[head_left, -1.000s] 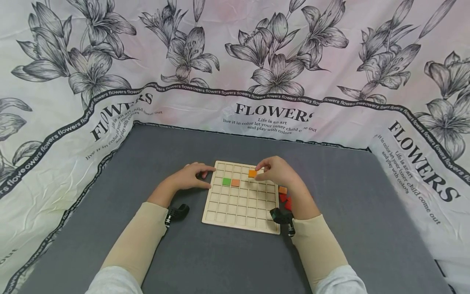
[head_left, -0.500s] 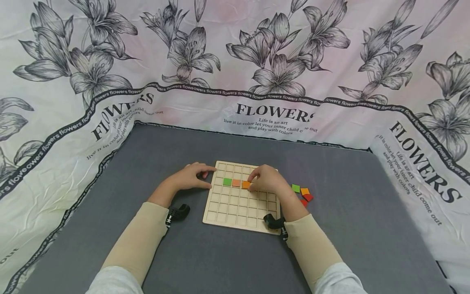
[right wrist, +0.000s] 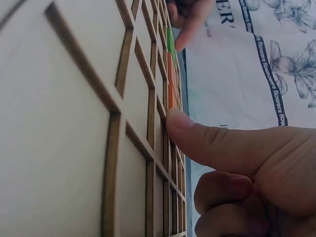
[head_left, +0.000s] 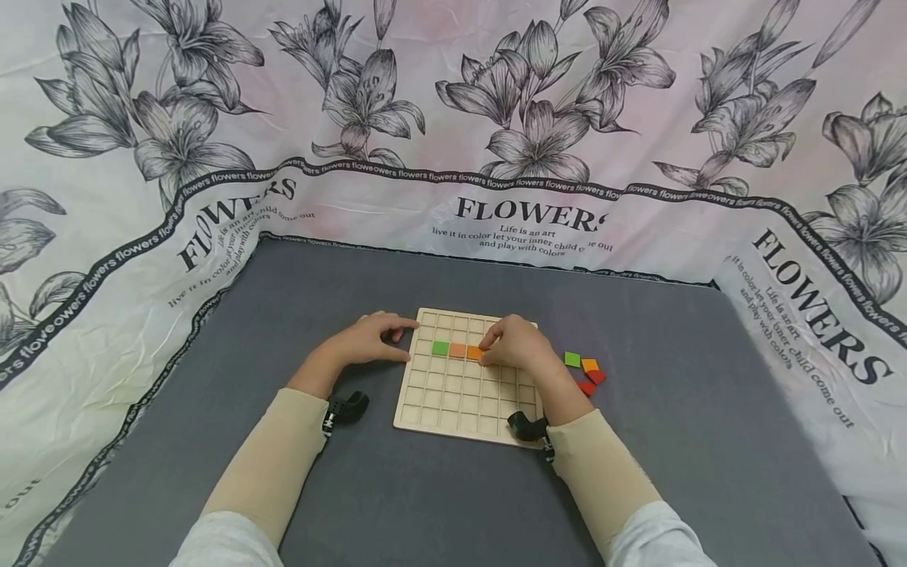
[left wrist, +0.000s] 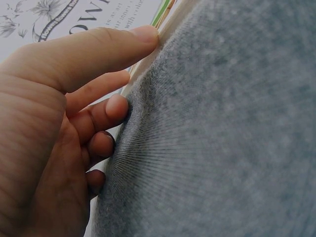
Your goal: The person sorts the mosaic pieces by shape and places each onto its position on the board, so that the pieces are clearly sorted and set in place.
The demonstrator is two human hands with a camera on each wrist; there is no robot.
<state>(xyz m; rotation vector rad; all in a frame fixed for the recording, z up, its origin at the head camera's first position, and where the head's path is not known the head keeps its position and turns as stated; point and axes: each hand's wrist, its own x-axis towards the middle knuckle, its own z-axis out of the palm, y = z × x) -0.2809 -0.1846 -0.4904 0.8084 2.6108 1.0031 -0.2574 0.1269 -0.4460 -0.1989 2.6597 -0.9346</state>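
A pale wooden grid board (head_left: pixel 442 402) lies on the dark table. In one row near its top left sit a green tile (head_left: pixel 440 348), a salmon tile (head_left: pixel 457 350) and an orange tile (head_left: pixel 474 353), side by side. My right hand (head_left: pixel 520 344) pinches the orange tile at its right side; the right wrist view has the thumb tip (right wrist: pixel 178 120) right at it, the other fingers curled below. With thumb and index finger spread apart, my left hand (head_left: pixel 364 339) touches the board's left edge. Its other fingers (left wrist: pixel 101 143) lie loosely bent in the left wrist view.
Right of the board lie a loose green tile (head_left: pixel 572 359), an orange tile (head_left: pixel 590 365) and red tiles (head_left: pixel 597 377). A flower-printed cloth (head_left: pixel 524 224) hangs along the table's back and sides. Each wrist wears a black camera mount (head_left: pixel 527 426).
My right hand has moved left and toward me with the orange tile, bringing it down beside the salmon one. This uncovered loose tiles on the right. My left hand stays at the board's edge.
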